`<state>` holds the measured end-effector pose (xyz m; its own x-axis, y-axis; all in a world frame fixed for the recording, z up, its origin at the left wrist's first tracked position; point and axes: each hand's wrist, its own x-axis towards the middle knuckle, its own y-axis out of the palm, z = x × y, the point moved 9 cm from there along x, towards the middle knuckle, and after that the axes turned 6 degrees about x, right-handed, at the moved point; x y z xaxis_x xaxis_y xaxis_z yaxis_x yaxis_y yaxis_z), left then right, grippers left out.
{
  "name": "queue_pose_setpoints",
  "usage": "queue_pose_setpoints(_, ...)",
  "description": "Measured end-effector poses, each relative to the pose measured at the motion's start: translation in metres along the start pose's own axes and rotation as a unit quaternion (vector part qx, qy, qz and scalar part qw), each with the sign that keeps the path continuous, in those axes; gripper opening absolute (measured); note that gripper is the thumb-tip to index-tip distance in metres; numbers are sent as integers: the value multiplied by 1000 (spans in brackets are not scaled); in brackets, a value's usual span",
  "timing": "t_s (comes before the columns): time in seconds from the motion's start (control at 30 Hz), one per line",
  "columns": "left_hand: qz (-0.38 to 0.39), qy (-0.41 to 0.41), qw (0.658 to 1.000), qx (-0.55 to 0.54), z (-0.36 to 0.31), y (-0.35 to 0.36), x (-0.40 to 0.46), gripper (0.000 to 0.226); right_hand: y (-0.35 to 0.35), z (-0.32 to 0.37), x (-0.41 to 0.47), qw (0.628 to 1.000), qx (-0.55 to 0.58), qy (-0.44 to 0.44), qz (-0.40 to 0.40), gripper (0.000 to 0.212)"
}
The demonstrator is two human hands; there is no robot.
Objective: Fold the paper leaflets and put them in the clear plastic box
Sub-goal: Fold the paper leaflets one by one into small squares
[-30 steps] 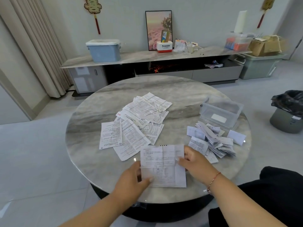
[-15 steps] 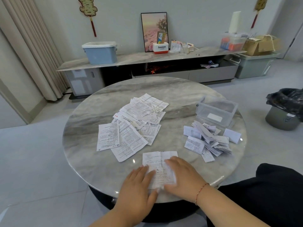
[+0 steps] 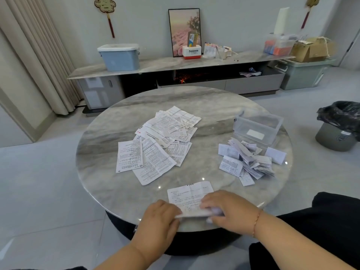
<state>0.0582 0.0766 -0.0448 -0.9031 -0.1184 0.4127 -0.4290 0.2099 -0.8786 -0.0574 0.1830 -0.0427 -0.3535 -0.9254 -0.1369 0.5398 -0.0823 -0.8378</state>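
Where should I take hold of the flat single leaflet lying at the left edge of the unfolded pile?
Take the flat single leaflet by its left long edge, coming in from the left side. That edge lies on the bare round table, while its right edge touches the neighbouring sheets of the unfolded pile. Since it lies flat, sliding a fingertip under a near corner first would probably help the grip.

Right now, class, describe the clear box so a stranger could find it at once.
Start at the round marble table. On its far right edge, behind the heap of folded leaflets, stands the box. It alone is see-through plastic, with a white label.
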Motion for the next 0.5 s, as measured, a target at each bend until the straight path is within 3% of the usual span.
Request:
queue_pose_setpoints(0.1,5,-158,984,-78,26,0,8,22,-21,-15,2,988,115,54,-85,24)
queue_pose_setpoints(0.2,-5,-226,972,-67,40,1,15,22,-23,-26,10,978,121,121,-116,18)
queue_pose_setpoints(0.27,-62,-206,976,-20,37,-9,22,43,-21,-30,16,972,103,170,-125,29)
queue_pose_setpoints(0.33,-91,-130,987,19,16,-14,27,44,-20,-32,19,963,88,214,-140,42)
queue_pose_setpoints(0.4,-53,-71,996,19,-5,0,28,45,-21,-34,20,955,76,248,-146,50)
queue_pose_setpoints(0.5,10,-79,997,5,-18,18,24,45,-12,-40,16,931,155,296,-144,51)
